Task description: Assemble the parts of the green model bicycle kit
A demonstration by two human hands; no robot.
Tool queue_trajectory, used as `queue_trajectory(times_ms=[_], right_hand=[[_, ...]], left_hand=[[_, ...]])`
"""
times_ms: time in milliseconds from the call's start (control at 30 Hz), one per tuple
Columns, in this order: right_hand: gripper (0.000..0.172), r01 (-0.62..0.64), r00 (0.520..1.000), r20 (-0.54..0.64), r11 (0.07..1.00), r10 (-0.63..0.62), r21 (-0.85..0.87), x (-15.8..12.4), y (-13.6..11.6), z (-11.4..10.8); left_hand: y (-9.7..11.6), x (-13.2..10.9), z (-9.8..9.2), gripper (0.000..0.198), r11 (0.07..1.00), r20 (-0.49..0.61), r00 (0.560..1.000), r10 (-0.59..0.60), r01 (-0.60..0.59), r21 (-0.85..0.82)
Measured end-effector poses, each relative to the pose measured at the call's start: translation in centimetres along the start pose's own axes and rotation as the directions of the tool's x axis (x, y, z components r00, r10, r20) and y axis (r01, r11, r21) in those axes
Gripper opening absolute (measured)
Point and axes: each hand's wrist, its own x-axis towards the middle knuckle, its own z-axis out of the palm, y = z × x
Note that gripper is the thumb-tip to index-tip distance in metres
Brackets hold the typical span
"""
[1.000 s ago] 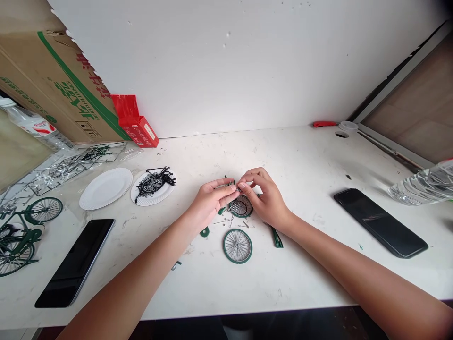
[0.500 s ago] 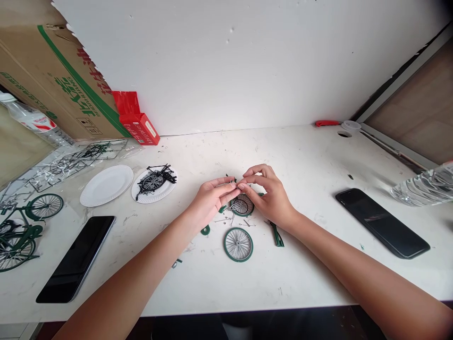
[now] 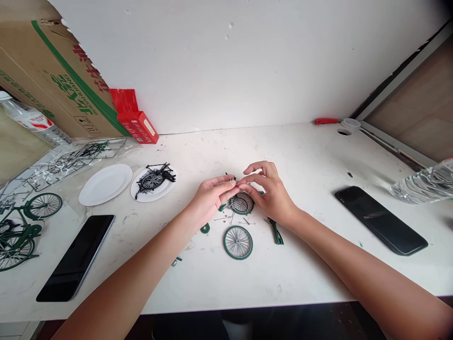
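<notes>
My left hand (image 3: 212, 195) and my right hand (image 3: 267, 191) meet at the fingertips above the middle of the table. Both are closed in a pinch around something small and thin that I cannot make out. Just beneath them lies a spoked wheel (image 3: 242, 203) with a dark rim, partly covered by the fingers. Nearer to me a green model bicycle wheel (image 3: 238, 242) lies flat. Small silver parts (image 3: 231, 218) are scattered between the two wheels. A green forked piece (image 3: 277, 231) rests below my right hand, and a green ring-like piece (image 3: 205, 228) is beside my left wrist.
At left are a green model bicycle (image 3: 21, 231), a phone (image 3: 76, 257), a bare paper plate (image 3: 105, 185), another paper plate (image 3: 137, 191) with black bicycle parts, and part frames (image 3: 67, 163). A red box (image 3: 139, 127) stands behind. At right are another phone (image 3: 380, 219) and a bottle (image 3: 424, 182).
The view has shifted very slightly. Both hands keep the same pinch at almost the same spot, and the parts on the table lie as before.
</notes>
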Motion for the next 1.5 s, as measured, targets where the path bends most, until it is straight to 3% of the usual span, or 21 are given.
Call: queue_trajectory(times_ms=[433, 767, 967, 1200, 1500], right_hand=[[0.007, -0.059, 0.992, -0.113, 0.997, 0.063, 0.043, -0.1, -0.2, 0.4], [0.008, -0.129, 0.982, -0.123, 0.983, 0.145, 0.130, -0.1, -0.5, 0.4], [0.011, -0.290, 0.944, -0.061, 0.903, 0.325, 0.316, -0.2, -0.3, 0.8], [0.014, -0.369, 0.915, -0.002, 0.837, 0.404, 0.405, -0.2, 0.2, 0.9], [0.032, -0.538, 0.819, 0.133, 0.668, 0.558, 0.514, 0.0, 0.4, 0.9]], left_hand=[[-0.4, 0.0, -0.3, 0.028, 0.999, 0.033, 0.998, 0.049, -0.048, -0.024], [-0.6, 0.2, -0.4, 0.031, 0.996, 0.046, 0.995, 0.091, -0.092, 0.011], [-0.7, 0.0, -0.5, 0.034, 0.992, 0.047, 0.992, 0.113, -0.115, 0.050], [-0.7, 0.1, -0.4, 0.032, 0.993, 0.033, 0.994, 0.100, -0.102, 0.052], [-1.0, 0.2, -0.7, 0.038, 0.989, 0.048, 0.992, 0.121, -0.124, 0.082]])
